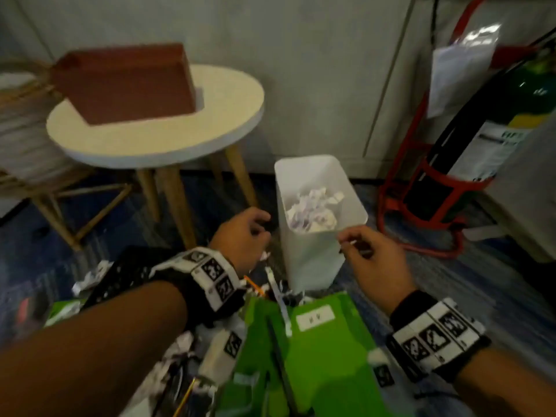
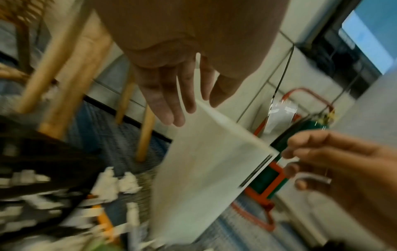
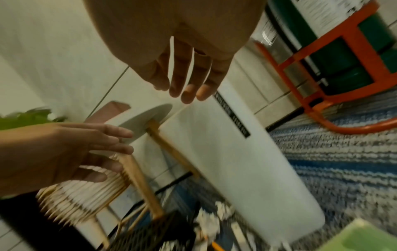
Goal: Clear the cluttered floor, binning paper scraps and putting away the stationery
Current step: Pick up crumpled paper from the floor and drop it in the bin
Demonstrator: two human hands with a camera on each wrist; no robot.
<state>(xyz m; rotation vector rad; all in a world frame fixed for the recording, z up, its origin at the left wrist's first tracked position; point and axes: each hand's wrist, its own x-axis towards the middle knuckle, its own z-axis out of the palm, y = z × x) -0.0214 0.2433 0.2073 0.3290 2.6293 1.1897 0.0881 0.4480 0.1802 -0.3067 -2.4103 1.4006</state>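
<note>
The green folder lies on the floor below both wrists. The left hand and right hand hang empty, fingers loose, beside the white bin of paper scraps.

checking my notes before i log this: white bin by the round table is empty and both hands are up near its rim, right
Not quite. The white bin is not empty: the head view shows crumpled paper scraps inside it. The rest holds: it stands by the round table, with the left hand and right hand near its rim.
</note>
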